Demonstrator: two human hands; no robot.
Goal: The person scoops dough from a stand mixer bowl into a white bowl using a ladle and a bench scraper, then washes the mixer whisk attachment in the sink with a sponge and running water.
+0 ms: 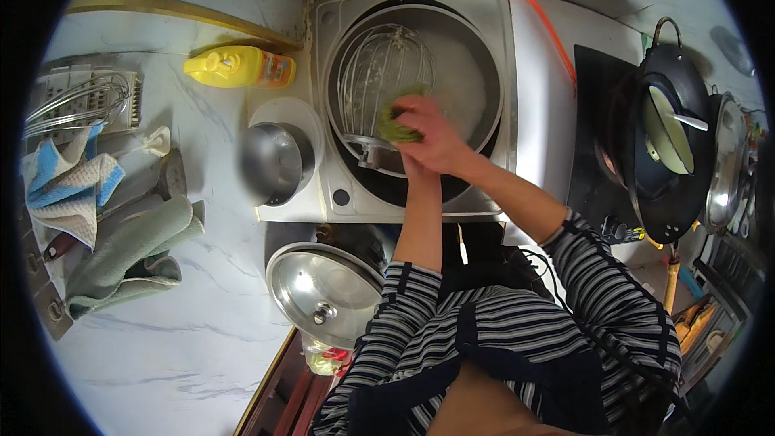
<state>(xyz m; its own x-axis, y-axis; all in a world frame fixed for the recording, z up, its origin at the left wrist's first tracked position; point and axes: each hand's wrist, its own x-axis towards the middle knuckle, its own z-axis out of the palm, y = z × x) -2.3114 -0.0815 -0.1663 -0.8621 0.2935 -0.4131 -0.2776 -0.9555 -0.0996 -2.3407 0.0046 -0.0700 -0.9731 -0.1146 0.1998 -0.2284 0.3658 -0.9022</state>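
Note:
A large wire balloon whisk head (pixel 375 73) leans inside a wide round metal pot (pixel 494 89) that holds cloudy water. Its round metal base (pixel 370 148) points toward me at the pot's near rim. My right hand (pixel 436 137) grips a green scouring pad (pixel 395 119) against the wires, on the whisk's near right side. Below and partly behind it, my left hand (pixel 413 163) reaches in toward the whisk base. Its fingers are hidden by my right hand, so I cannot see whether it holds the whisk.
A yellow bottle (pixel 230 67) lies left of the stove, with a metal bowl (pixel 278 163) nearer me. Below is a metal lid (pixel 323 287). A blue-white cloth (pixel 77 186) and a green cloth (pixel 133 258) lie far left. A dark wok (pixel 666 210) stands at right.

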